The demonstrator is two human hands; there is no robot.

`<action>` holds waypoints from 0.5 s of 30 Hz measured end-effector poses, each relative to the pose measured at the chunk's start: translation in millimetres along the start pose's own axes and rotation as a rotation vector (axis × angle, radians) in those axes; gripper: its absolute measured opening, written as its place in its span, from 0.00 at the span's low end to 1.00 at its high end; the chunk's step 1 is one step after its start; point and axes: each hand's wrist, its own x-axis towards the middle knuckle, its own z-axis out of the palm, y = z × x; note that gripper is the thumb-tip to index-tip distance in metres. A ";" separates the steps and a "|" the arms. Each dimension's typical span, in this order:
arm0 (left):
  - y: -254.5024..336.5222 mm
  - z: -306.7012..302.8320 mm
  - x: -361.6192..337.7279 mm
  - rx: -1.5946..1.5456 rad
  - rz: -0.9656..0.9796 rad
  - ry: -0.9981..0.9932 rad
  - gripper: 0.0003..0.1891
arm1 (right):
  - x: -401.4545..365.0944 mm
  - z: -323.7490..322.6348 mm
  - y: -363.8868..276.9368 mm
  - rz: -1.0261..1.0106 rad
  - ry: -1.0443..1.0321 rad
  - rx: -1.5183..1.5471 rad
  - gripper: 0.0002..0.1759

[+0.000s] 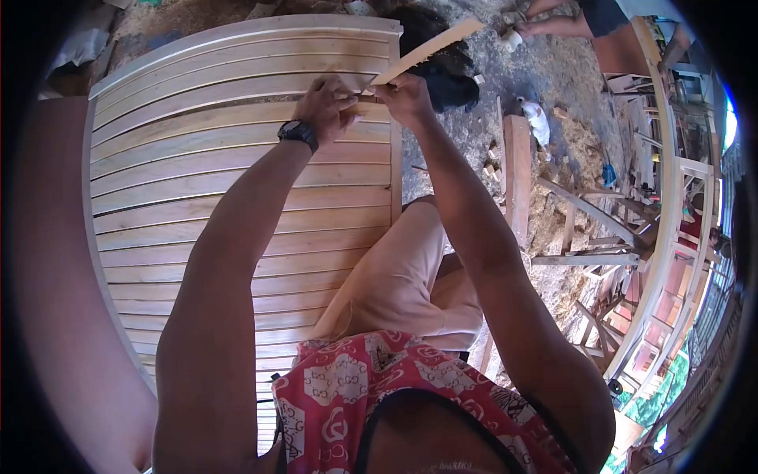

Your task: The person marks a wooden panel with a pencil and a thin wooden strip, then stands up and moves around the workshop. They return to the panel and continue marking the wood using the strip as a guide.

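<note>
My right hand (406,98) is closed on the lower end of a thin wood strip (433,52) with a rough edge. The strip slants up and right past the corner of a slatted wooden panel (253,162). My left hand (327,106), a black watch on its wrist, rests over the panel near its right edge. Its fingers are curled close to the strip's pointed end, and whatever they may pinch is hidden. A dark gap runs between two slats by both hands.
Beyond the panel's right edge, a black animal (450,85) lies on the sawdust-strewn floor, near a white animal (537,125). A wooden post (517,178), timber frames (659,237) and offcuts stand to the right. Another person's legs (557,22) show at the top.
</note>
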 end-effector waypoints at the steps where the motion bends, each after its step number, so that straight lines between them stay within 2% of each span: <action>1: -1.9 3.5 -0.7 -0.002 -0.001 -0.004 0.20 | 1.5 0.4 3.0 0.004 -0.001 0.001 0.09; 3: -3.8 7.9 -1.8 -0.023 0.021 0.080 0.18 | 4.6 0.5 8.6 -0.027 -0.009 -0.047 0.09; 10: -4.0 8.9 -1.7 0.020 0.045 0.099 0.17 | 7.0 2.7 19.3 -0.032 -0.019 -0.006 0.09; 12: -5.7 11.7 -2.5 -0.038 0.051 0.124 0.17 | 5.9 4.2 22.5 -0.095 0.002 0.021 0.09; 15: -5.1 12.5 -2.5 -0.041 0.003 0.106 0.16 | 6.9 3.0 21.7 -0.073 -0.010 -0.010 0.09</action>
